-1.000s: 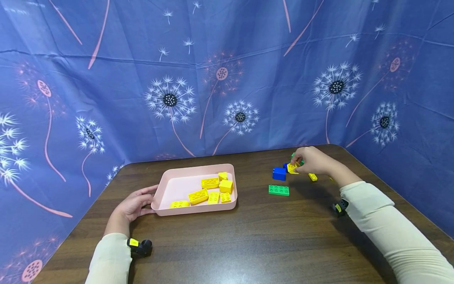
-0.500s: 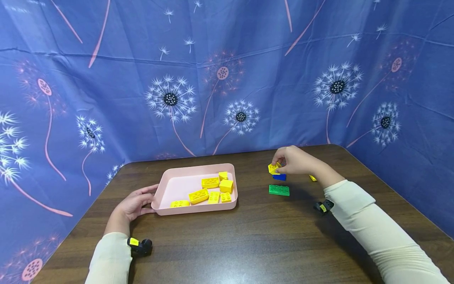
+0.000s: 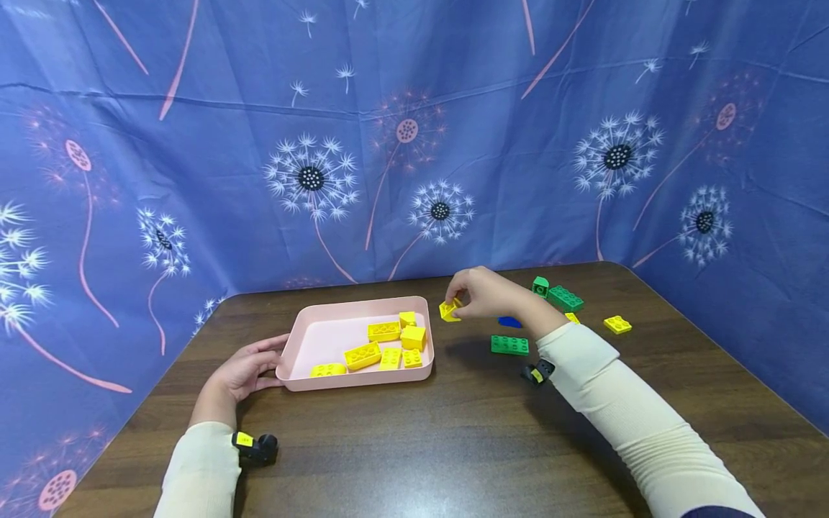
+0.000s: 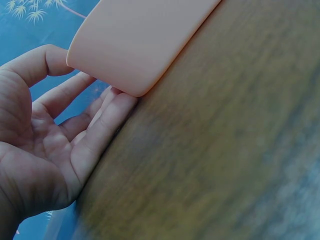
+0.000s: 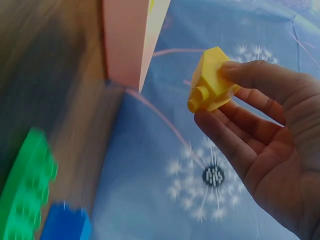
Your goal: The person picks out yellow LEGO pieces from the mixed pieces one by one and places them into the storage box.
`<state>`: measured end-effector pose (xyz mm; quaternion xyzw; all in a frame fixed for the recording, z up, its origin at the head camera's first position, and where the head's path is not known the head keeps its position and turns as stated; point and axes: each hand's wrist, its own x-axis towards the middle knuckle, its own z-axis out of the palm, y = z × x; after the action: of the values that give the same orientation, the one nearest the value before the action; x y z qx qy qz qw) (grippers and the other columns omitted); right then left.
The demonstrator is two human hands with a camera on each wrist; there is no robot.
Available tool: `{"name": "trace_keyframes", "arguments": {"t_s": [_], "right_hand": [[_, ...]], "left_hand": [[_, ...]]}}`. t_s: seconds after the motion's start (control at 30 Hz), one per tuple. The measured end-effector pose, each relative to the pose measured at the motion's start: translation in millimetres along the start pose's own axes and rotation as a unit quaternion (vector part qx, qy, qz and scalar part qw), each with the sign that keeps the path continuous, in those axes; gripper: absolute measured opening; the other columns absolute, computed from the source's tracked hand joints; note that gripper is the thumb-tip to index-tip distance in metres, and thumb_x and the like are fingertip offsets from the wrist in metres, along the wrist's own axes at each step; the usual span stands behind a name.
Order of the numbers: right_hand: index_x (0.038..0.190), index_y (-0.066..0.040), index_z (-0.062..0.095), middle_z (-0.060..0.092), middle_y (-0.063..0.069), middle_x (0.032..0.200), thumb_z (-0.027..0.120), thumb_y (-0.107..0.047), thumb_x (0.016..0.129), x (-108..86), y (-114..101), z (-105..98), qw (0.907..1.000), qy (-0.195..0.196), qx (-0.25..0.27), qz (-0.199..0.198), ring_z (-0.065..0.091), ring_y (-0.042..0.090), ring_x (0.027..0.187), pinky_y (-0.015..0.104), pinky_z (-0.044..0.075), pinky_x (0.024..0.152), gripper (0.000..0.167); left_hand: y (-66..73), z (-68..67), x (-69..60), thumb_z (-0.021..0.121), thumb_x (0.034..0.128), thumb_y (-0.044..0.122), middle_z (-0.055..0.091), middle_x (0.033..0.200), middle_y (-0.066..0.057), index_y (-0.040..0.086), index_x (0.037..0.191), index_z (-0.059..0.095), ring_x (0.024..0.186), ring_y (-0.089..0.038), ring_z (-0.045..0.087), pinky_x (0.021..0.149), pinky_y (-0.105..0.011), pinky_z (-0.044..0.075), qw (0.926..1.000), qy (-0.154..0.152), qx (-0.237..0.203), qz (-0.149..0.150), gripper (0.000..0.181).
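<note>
My right hand (image 3: 488,293) pinches a yellow toy building brick (image 3: 448,312) between thumb and fingers, in the air just right of a pink tray (image 3: 356,384). Up close in the right wrist view, the brick (image 5: 212,75) has a slanted side and round studs. Several yellow bricks (image 3: 413,339) lie inside the tray, mostly toward its right and front. At the tray's left end, my left hand (image 3: 242,373) touches the outer wall with extended fingers. The left wrist view shows those fingers (image 4: 102,127) against the tray's corner.
Right of the tray lie a green brick (image 3: 509,345) and a blue brick (image 3: 509,322), the blue one partly hidden by my right arm. Farther back are green bricks (image 3: 565,298), (image 3: 540,287) and flat yellow pieces (image 3: 617,324). A blue patterned cloth (image 3: 401,180) hangs behind the table (image 3: 388,460).
My right hand has carried the yellow brick leftward from the loose bricks toward the tray, uncovering the green bricks at the back. My left hand and the tray have stayed in place.
</note>
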<state>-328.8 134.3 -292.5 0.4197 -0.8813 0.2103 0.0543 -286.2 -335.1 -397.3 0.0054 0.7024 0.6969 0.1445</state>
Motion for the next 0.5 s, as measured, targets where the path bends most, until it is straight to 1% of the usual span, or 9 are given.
{"name": "trace_keyframes", "arguments": {"t_s": [0.13, 0.37, 0.5], "right_hand": [[0.091, -0.007, 0.074, 0.066, 0.001, 0.090, 0.079, -0.008, 0.077, 19.4, -7.7, 11.3, 0.9999, -0.012, 0.011, 0.003, 0.060, 0.015, 0.077, 0.026, 0.051, 0.069, 0.015], [0.091, -0.007, 0.074, 0.066, -0.002, 0.085, 0.077, -0.009, 0.078, 51.8, -21.6, 34.6, 0.9988, -0.037, 0.033, 0.001, 0.059, 0.016, 0.078, 0.025, 0.050, 0.070, 0.013], [0.091, -0.009, 0.074, 0.066, -0.003, 0.083, 0.077, -0.009, 0.079, 69.1, -29.3, 45.5, 0.9977, -0.052, 0.039, 0.016, 0.057, 0.013, 0.076, 0.024, 0.050, 0.069, 0.012]], "left_hand": [[1.2, 0.9, 0.6, 0.054, 0.0930, 0.003, 0.061, 0.122, -0.003, 0.001, 0.153, 0.027, 0.100, -0.013, 0.063, 0.083, -0.041, 0.055, 1.0000, -0.005, 0.006, 0.000, 0.065], [0.3, 0.2, 0.0, 0.052, 0.0935, 0.003, 0.063, 0.118, 0.000, 0.002, 0.153, 0.025, 0.099, -0.011, 0.063, 0.083, -0.041, 0.054, 0.9999, -0.008, 0.011, 0.000, 0.066], [-0.7, -1.6, 0.2, 0.052, 0.0936, 0.002, 0.063, 0.119, -0.001, 0.001, 0.153, 0.024, 0.100, -0.011, 0.063, 0.084, -0.041, 0.054, 0.9999, -0.012, 0.012, 0.003, 0.066]]}}
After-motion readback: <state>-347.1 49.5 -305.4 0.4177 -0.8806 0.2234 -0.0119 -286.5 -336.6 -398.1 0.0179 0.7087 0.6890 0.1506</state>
